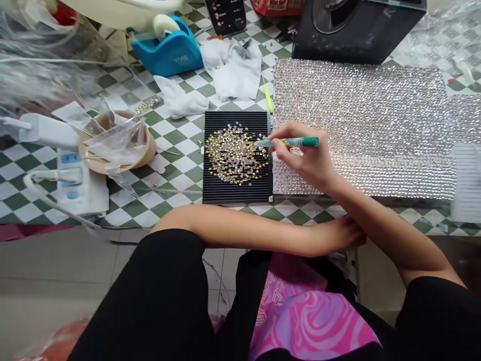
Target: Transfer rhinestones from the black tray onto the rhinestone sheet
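My right hand [306,158] pinches a green pen-shaped tool [300,142], its pale tip pointing left over loose rhinestones [235,153]. These clear and gold stones lie heaped on a black ridged tray [236,194]. Under my right wrist spreads a sheet covered in rows of clear rhinestones [361,110], right beside the tray. My left forearm rests along the table's front edge, and my left hand [349,233] is tucked beneath my right forearm. Its fingers are mostly hidden, so what they hold, if anything, does not show.
Behind the tray lie a yellow-green tool [268,98], crumpled white tissues [233,70] and a blue tape dispenser [169,50]. A black box [356,30] stands behind the sheet. At left are a roll of tape [150,150] with plastic scraps and a power strip [82,188] with cables.
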Motion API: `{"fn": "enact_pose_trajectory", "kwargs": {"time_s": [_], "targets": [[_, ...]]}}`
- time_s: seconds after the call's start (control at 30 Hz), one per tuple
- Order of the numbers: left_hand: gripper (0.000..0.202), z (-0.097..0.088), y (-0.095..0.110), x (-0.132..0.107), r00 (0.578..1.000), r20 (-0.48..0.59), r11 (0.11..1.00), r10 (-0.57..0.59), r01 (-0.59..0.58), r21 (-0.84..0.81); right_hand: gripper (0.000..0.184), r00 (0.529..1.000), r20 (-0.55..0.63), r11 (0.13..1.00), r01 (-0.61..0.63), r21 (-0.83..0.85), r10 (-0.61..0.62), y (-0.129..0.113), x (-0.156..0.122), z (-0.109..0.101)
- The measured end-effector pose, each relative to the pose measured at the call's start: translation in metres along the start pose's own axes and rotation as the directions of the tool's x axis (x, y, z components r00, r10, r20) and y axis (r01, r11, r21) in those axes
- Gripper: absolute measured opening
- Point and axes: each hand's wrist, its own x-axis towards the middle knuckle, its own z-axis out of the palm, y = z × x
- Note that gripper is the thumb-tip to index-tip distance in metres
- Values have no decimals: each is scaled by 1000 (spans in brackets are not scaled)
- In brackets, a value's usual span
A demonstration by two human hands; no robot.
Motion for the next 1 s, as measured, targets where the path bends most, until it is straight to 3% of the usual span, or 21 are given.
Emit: {"fn": "enact_pose_trajectory", "kwargs": {"time_s": [0.43,0.57,0.67,0.73,0.8,0.83,0.9,1.0], "targets": [[61,-14,-3,0,995,103,995,9,-19,98,11,1000,-13,999,19,-38,-20,3,-4,3],[61,-16,-2,-3,994,101,983,32,-50,175,10,998,-58,999,30,13,-29,-2,-7,-10],[59,-21,0,-5,993,115,969,-10,-18,246,12,979,-199,999,43,25,-38,-7,-18,-34],[57,-23,1,-6,992,110,956,-64,29,292,12,905,-416,995,97,-15,-95,-6,-31,-57],[57,-23,2,-8,993,62,942,-99,73,329,11,750,-644,989,100,-110,-147,3,-50,-86],[56,-22,2,-8,994,28,937,-106,90,339,12,667,-731,987,44,-157,-146,10,-62,-103],[53,-18,3,-10,993,-46,935,-108,117,336,11,502,-855,985,-36,-171,-130,27,-88,-138],[46,-11,1,-12,987,-127,949,-93,126,288,10,348,-925,978,-79,-191,-152,54,-124,-184]]}}
